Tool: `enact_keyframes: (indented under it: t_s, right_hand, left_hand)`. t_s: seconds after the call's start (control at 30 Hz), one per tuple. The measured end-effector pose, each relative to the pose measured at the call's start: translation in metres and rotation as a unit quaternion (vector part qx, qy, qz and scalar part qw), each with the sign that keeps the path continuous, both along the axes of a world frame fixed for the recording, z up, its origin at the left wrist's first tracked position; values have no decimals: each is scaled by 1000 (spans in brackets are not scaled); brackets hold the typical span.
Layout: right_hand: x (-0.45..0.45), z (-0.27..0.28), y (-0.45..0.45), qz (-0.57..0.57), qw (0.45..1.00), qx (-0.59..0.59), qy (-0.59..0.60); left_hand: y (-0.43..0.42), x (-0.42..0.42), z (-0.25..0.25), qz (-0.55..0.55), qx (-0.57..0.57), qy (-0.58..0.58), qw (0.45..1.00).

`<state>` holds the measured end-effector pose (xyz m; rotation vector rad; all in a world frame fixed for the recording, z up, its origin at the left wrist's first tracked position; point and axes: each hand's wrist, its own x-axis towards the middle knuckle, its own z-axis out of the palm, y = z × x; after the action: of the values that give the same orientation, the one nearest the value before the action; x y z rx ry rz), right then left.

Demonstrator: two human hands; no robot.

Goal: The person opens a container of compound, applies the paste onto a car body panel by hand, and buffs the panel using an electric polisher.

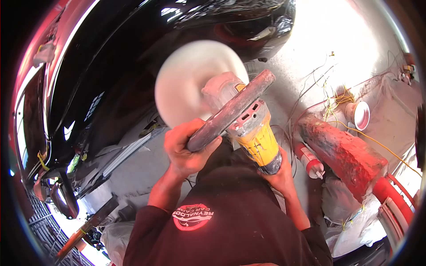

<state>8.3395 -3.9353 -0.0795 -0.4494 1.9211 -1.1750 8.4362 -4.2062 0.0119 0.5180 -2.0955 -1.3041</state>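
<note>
Fingers (188, 127) round polisher (259, 142), long axis diagonal — pad (179, 88) up-left

Bright white glare upper R, red tint L & lower R; glossy black panel (120, 57) w/ reflections; pad (186, 82) motion-blurred; fisheye warp, dark edges.

Dark top (248, 217), pale specks; long sleeves (144, 230) stopping short of wrists; rounded red-and-white chest logo (192, 217), "CAR CARE" lettering.

Left hand (188, 148) and right hand (279, 172) closed, forearms (166, 189) angled forward.
</note>
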Motion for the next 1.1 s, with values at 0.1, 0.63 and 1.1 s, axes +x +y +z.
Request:
enact_keyframes:
  t_s: [0.1, 0.63, 1.1]
  right_hand:
    - [-32, -23, 16, -13, 1000, -21, -1]
    - [-166, -70, 70, -112, 994, 18, -10]
    - [-82, -7, 24, -42, 998, 13, 45]
  left_hand:
    - [11, -46, -11, -14, -17, -22, 1000]
    - [52, -260, -67, -72, 50, -59, 994]
    - [11, -114, -24, 3, 5, 15, 1000]
